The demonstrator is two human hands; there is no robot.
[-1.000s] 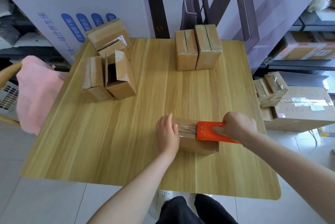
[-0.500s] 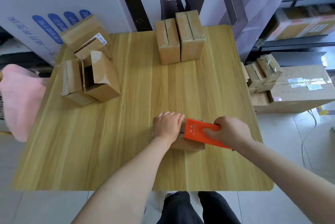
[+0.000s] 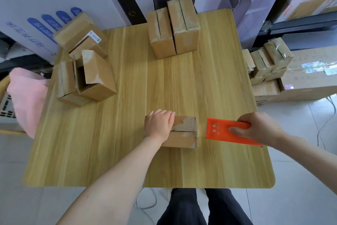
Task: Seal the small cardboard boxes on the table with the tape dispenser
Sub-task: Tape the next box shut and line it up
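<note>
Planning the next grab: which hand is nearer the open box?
Left. The left hand grips the near box, right of the open box; the right hand holds the dispenser farther right.

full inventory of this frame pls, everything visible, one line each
table: 1, light wood, centre
near box: 1, brown, table's near side
tape dispenser: 1, orange, right of near box, apart from it
upright boxes: 2, brown, far edge, side by side
left boxes: about 4, brown, far-left corner, one open
pink cloth: 1, pink, left of table
stacked boxes: several, brown, right of table
large carton: 1, brown, far right
printed carton: 1, white and blue, behind table
left hand: holds near box
right hand: grips tape dispenser
legs: 2, dark trousers, below table edge
</note>
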